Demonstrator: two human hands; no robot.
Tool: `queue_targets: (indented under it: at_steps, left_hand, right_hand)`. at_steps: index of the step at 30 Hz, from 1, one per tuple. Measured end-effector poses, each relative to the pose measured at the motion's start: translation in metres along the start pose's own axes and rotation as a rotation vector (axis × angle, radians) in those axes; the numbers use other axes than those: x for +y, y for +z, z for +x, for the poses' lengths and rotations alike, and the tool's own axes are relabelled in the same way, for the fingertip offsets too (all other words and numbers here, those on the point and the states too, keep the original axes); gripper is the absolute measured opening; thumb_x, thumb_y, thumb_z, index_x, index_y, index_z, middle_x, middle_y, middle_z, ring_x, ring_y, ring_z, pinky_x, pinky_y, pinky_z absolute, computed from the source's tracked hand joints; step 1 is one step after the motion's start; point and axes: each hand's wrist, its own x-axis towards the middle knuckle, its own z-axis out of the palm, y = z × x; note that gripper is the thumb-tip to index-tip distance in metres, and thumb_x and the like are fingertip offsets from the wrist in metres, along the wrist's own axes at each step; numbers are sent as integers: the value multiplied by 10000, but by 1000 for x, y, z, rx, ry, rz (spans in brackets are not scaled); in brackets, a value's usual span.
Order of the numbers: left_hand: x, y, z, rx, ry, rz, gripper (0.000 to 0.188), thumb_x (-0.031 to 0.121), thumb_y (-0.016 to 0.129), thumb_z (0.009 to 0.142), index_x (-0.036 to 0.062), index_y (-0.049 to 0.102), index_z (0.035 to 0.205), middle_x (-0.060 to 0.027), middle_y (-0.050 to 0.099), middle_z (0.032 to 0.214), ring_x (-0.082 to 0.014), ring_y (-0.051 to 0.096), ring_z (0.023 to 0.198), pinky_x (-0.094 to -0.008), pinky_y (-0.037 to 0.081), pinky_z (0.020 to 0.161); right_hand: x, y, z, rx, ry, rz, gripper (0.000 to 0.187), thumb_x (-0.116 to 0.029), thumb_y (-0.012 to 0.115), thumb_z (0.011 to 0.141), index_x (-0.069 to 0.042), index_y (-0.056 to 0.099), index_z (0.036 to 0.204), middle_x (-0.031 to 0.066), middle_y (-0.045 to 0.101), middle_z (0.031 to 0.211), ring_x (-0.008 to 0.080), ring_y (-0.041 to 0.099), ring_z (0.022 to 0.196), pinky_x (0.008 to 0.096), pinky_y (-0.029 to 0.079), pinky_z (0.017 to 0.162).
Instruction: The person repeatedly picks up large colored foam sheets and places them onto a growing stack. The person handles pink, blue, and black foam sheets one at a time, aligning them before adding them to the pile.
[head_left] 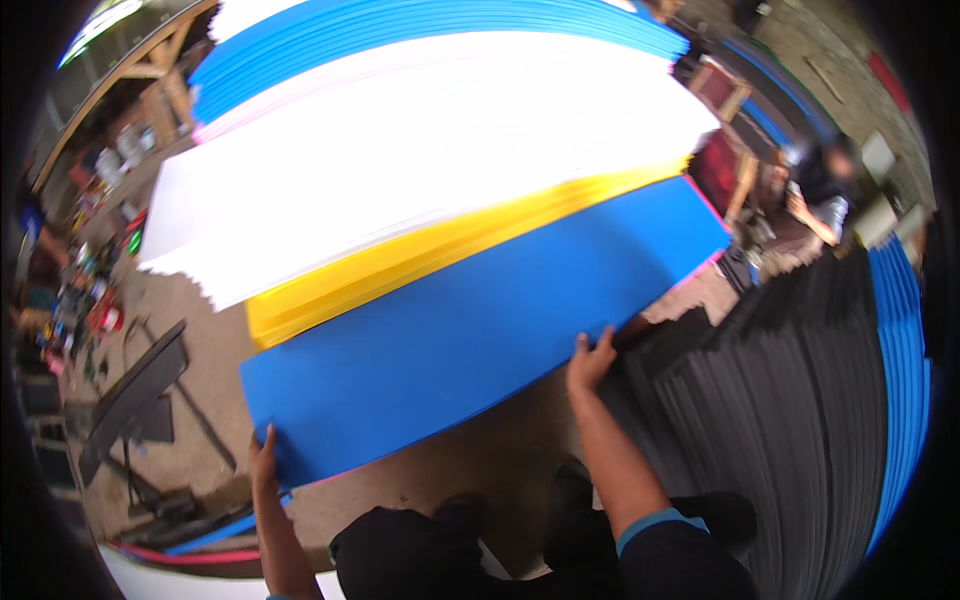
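Observation:
A long blue foam-like sheet (480,330) lies slanted across the middle in front of me, with thin pink edging showing beneath it at its right end and near left corner. My left hand (263,462) grips its left end near the front corner, thumb on top and the other fingers hidden. At the near long edge, right of the middle, my right hand (590,364) holds the sheet, its fingers partly out of sight. Directly behind the blue sheet are yellow sheets (440,245), then a large stack of white sheets (430,150).
More blue sheets (420,45) are stacked at the far side. Black sheets (770,410) stand packed to my right, beside more blue ones (900,370). Another person (825,185) sits at the far right. Dark scraps (140,395) and clutter (90,290) lie on the left floor.

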Motion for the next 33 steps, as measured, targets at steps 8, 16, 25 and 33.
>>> queue_targets:
  at_steps: [8,16,25,33]
  left_hand:
    - [14,25,-2,-60,34,135,505,315,690,1112,2,602,1499,-123,718,1332,-217,666,1168,-393,533,1015]
    - [-12,37,11,29,136,118,514,280,646,1137,-16,551,1546,-165,689,1393,-268,652,1233,-410,504,1072]
    - [49,133,-37,69,453,1133,859,524,646,1072,112,309,1746,-320,157,1802,-517,127,1671,-625,156,1330]
    - [108,229,-94,-521,830,1176,1300,803,795,781,84,296,1743,-326,59,1817,-522,-35,1687,-821,-6,1246]
  right_hand:
    - [-15,-19,27,-106,135,56,776,-217,689,1079,-32,297,1722,302,473,1471,460,585,1264,487,497,1109]
    - [-23,-24,33,-184,126,-46,792,-223,673,1080,51,264,1701,327,474,1452,476,592,1275,487,524,1080]
    - [-69,-23,-5,-308,-237,-531,686,-474,533,1118,-130,403,1698,325,279,1749,557,258,1614,719,267,1260]
    - [-70,-46,-38,-521,-739,-502,803,-728,424,1084,-259,362,1734,237,299,1780,513,233,1642,726,217,1282]
